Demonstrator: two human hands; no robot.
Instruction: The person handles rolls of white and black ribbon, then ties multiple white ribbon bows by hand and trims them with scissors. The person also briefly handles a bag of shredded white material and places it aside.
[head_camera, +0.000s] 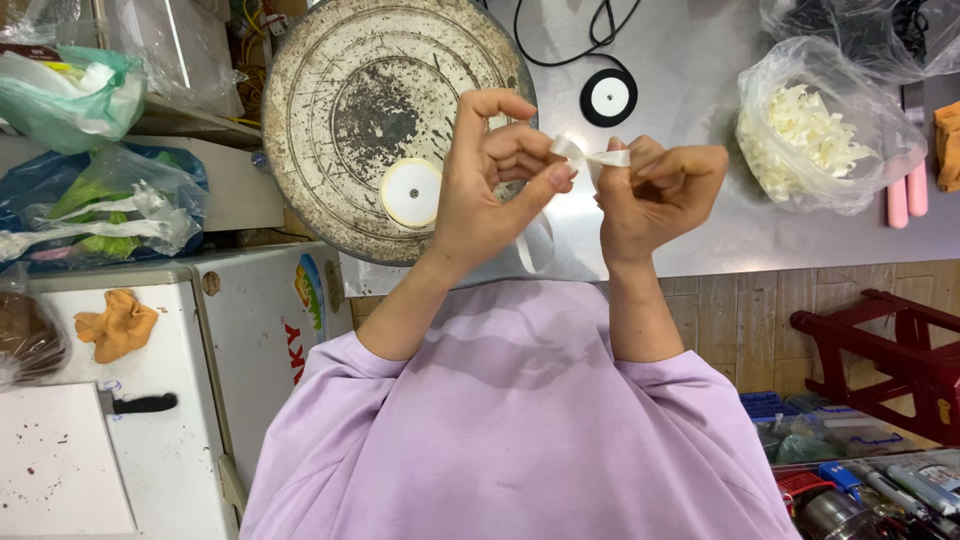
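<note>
We see a short strip of white ribbon (590, 157) pinched between both hands above the steel table (700, 90); its long axis runs roughly across the view, from one hand's fingertips to the other's. A loose tail of it hangs down toward the purple sweater (510, 420). The left hand (495, 185) has thumb and fingers closed narrowly on one end; the right hand (655, 190) is curled tight, gripping the other end. Just beside the left hand a white ribbon spool (411, 192) lies on a worn round metal disc (350, 90). Farther off sit a black-rimmed spool (609, 97) and a clear bag of folded white ribbon pieces (810, 130).
</note>
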